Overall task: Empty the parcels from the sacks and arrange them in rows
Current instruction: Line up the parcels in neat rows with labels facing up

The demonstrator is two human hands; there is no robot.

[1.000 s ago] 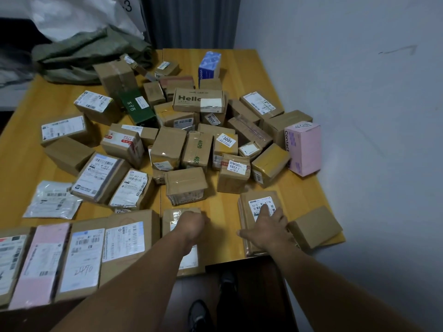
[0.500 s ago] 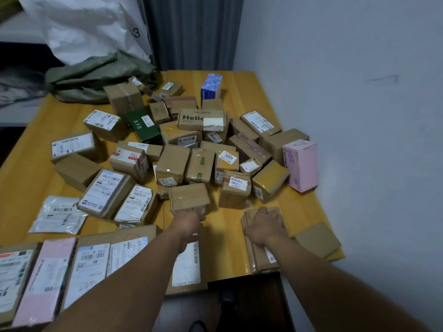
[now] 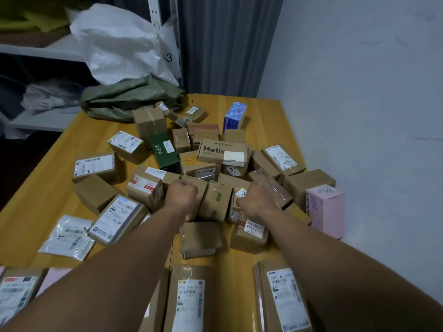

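A heap of brown cardboard parcels covers the middle of the wooden table (image 3: pixel 260 113). My left hand (image 3: pixel 183 194) reaches into the heap with its fingers curled over the top edge of a plain brown box (image 3: pixel 197 185). Between my hands stands the box marked 4020 (image 3: pixel 215 200). My right hand (image 3: pixel 257 200) curls over a small box with a 3001 label (image 3: pixel 242 193), beside a long taped box (image 3: pixel 272 186). Flat labelled parcels (image 3: pixel 189 298) lie in a row along the near edge, another (image 3: pixel 285 300) to the right.
A crumpled green sack (image 3: pixel 129 99) and a white sack (image 3: pixel 119 49) lie at the table's far left. A pink box (image 3: pixel 326 209) stands by the wall on the right, a blue box (image 3: pixel 235 115) at the back. A white pouch (image 3: pixel 69 237) lies left.
Both hands left the flat parcels at the near edge and moved forward into the heap. Their fingers now curl over boxes there. The view has tilted up.
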